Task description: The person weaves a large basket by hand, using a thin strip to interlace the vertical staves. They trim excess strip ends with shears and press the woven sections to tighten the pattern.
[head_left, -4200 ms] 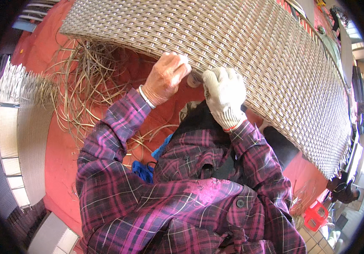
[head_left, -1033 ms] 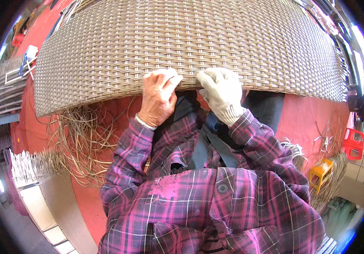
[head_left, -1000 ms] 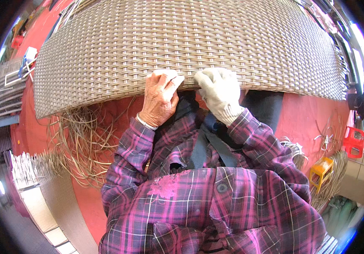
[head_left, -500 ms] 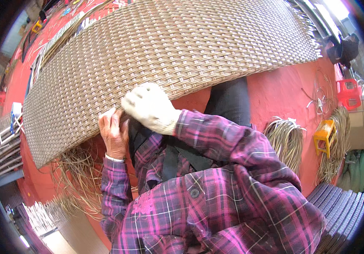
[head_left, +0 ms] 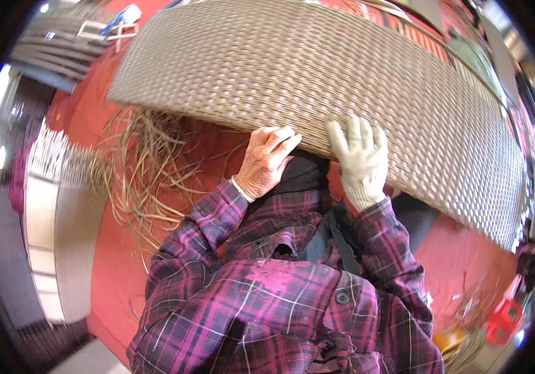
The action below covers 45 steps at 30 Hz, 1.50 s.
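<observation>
A long woven wicker panel [head_left: 292,68] in tan-brown strands stretches in front of me, its near edge above my legs. My bare left hand [head_left: 266,161] is at that edge, fingers bent and pressed together against the rim; the fingertips are partly hidden. To its right, my right hand [head_left: 362,162] wears a white knitted glove. It rests on the panel near the edge with the fingers stretched out and the thumb apart, holding nothing.
Loose tan strands [head_left: 149,168] lie tangled on the red floor [head_left: 124,262] at left. Bundled rods [head_left: 56,47] sit at far left, beside a blue-and-white item [head_left: 121,22]. A red stool [head_left: 504,322] and a yellow object [head_left: 449,340] stand at lower right.
My view has turned left, so the panel now slants down to the right. My gloved right hand has moved apart from the left and gone from closed to spread on the panel.
</observation>
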Each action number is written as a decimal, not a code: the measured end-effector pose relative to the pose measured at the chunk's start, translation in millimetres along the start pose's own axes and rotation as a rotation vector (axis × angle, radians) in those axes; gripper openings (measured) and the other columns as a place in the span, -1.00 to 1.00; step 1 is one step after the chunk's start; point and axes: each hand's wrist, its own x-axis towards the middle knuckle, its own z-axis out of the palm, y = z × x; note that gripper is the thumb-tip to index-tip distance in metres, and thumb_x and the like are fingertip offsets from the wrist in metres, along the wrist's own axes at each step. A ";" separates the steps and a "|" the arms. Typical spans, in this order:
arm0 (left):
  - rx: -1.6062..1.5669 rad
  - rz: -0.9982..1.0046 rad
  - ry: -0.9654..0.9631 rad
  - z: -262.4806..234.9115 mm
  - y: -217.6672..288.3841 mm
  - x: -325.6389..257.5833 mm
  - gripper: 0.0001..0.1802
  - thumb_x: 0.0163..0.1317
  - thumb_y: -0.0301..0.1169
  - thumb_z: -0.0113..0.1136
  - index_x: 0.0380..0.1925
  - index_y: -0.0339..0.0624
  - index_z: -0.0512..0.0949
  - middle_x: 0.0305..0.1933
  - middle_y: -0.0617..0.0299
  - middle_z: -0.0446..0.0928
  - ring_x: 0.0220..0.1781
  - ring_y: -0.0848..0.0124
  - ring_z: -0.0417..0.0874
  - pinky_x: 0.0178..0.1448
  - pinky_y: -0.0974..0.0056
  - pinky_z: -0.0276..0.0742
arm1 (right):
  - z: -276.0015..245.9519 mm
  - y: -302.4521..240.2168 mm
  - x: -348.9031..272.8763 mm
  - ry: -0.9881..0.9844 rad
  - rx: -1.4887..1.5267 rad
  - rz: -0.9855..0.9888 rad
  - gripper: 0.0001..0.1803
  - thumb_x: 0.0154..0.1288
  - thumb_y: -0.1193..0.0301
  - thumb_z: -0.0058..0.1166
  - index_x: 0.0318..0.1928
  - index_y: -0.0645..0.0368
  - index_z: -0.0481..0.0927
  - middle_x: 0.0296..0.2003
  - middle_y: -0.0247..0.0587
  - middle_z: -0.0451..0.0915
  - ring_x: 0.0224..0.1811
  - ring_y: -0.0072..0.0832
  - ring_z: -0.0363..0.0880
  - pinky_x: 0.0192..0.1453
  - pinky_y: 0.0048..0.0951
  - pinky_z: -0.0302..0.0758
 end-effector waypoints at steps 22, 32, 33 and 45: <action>0.099 0.056 -0.061 -122.1 -147.8 -37.5 -0.58 0.11 -0.50 0.25 0.03 -0.06 0.64 0.08 0.27 0.52 0.14 0.24 0.51 0.23 0.09 0.38 | -23.5 -12.7 -25.0 -0.244 -0.108 0.249 -0.24 0.08 0.63 0.16 0.36 0.18 0.34 0.31 0.04 0.44 0.40 -0.02 0.37 0.49 -0.02 0.28; 0.023 0.130 -0.061 -121.6 -143.9 -28.5 -0.49 0.02 -0.49 0.32 0.06 -0.27 0.56 0.09 0.09 0.50 0.15 0.11 0.49 0.25 0.07 0.44 | -12.3 -167.6 120.6 -0.089 0.479 -0.057 -0.38 -0.16 0.44 0.36 0.04 0.12 0.49 -0.02 -0.20 0.55 0.02 -0.16 0.52 0.14 -0.17 0.46; 0.038 0.083 -0.054 -120.7 -141.6 -30.5 -0.57 0.01 -0.49 0.32 -0.04 -0.27 0.58 0.06 0.10 0.51 0.10 0.12 0.51 0.23 0.07 0.45 | -3.7 -183.8 130.8 -0.057 0.422 -0.080 -0.38 -0.15 0.42 0.36 0.04 0.09 0.49 -0.05 -0.22 0.55 0.01 -0.19 0.52 0.14 -0.17 0.45; 0.000 0.119 0.042 -109.7 -143.7 -37.0 -0.75 0.13 -0.37 0.16 -0.22 -0.23 0.62 -0.08 0.22 0.52 0.07 0.23 0.52 0.16 0.13 0.46 | 24.8 -193.9 130.0 -0.083 0.329 -0.064 -0.65 0.16 0.36 0.20 0.00 0.04 0.54 -0.12 -0.27 0.55 -0.05 -0.17 0.51 0.08 -0.14 0.41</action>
